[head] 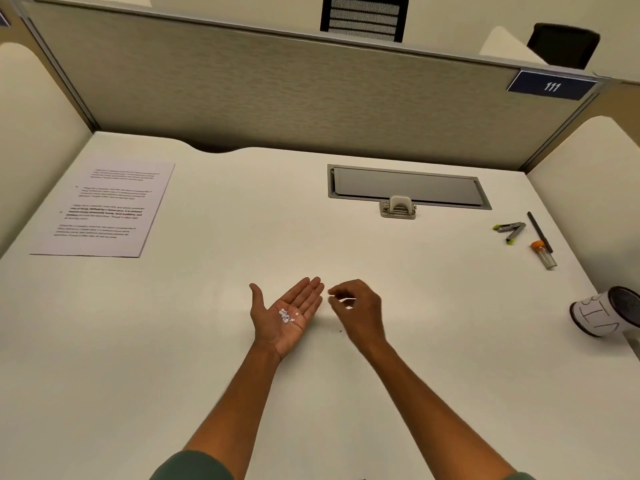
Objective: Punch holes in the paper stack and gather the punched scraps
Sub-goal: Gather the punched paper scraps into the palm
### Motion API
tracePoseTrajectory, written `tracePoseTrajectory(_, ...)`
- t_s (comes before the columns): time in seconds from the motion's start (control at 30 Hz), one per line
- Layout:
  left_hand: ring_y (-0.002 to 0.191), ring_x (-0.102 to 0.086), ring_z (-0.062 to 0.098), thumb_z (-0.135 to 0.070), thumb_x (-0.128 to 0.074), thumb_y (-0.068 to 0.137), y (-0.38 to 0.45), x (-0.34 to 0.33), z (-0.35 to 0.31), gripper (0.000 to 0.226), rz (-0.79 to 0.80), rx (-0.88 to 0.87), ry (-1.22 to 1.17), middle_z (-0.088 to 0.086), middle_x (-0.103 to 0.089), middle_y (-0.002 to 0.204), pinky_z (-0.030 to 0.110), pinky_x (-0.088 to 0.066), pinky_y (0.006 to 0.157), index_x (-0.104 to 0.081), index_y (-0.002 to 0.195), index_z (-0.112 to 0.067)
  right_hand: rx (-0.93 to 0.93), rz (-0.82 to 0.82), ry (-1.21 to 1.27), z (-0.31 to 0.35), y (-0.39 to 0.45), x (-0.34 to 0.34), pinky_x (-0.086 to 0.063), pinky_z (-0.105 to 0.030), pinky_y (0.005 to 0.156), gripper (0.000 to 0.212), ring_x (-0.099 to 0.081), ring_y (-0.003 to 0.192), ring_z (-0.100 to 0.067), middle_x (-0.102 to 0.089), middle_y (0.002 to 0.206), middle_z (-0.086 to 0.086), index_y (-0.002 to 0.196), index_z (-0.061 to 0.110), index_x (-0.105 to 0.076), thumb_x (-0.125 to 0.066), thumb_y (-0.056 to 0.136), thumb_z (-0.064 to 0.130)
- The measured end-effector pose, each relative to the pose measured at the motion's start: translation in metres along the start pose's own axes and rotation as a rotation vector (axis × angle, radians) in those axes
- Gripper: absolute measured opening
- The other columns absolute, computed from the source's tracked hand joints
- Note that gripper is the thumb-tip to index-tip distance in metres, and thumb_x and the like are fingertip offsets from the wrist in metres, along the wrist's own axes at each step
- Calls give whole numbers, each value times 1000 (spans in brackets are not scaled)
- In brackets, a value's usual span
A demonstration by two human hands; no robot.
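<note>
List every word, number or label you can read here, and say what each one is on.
"111": white on the blue plate at the partition's top right.
Large hand-drawn black letters on the tipped white cup: not readable from this angle.
Printed paragraphs on the paper stack: too blurred to read.
Hole punch, vial, stapler: no readable marking.

white desk (346, 244) | grey fabric partition (277, 98) | black mesh chair (363, 17) behind
</note>
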State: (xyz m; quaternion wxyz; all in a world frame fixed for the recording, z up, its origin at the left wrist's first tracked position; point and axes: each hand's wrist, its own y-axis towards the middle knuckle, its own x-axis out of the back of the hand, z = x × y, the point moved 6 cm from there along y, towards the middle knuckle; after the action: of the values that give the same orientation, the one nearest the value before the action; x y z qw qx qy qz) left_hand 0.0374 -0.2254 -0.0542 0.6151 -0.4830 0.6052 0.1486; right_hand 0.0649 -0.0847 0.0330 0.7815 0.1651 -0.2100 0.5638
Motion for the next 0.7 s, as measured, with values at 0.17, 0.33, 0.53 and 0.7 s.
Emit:
tracePoseTrajectory(0.17,133,-49,44,-81,-52,76,3,11,-21,112,-11,-37,-2,30,-49,143,50,-36,114,-41,140,10,-95,50,-291,-59,2,33,-52,-33,90,27,-64,100,-25,-65,111,-13,108,1,-68,-56,86,-7)
tracePoseTrajectory(0.33,132,-50,43,-82,-49,77,5,18,-33,111,-21,-61,0,30,-51,142,50,-36,114,-42,140,9,-172,114,-490,-87,-15,34,-40,-27,99,35,-52,117,-27,-58,124,-13,121,0,-62,-47,89,-4)
tracePoseTrajectory(0.53,132,-50,44,-81,-53,77,5,22,-32,111,-36,-53,-5,30,-50,142,50,-37,113,-42,140,9,-98,155,-458,-70,-35,-6,-38,-19,96,36,-51,114,-21,-56,123,-8,122,3,-59,-41,92,-1)
tracePoseTrajectory(0.7,133,-50,44,-80,-54,76,6,22,-28,111,-40,-38,-5,30,-50,143,50,-37,112,-41,141,9,0,244,-448,-62,-49,-32,-42,-22,96,38,-51,115,-18,-57,123,-5,122,6,-60,-40,91,-2)
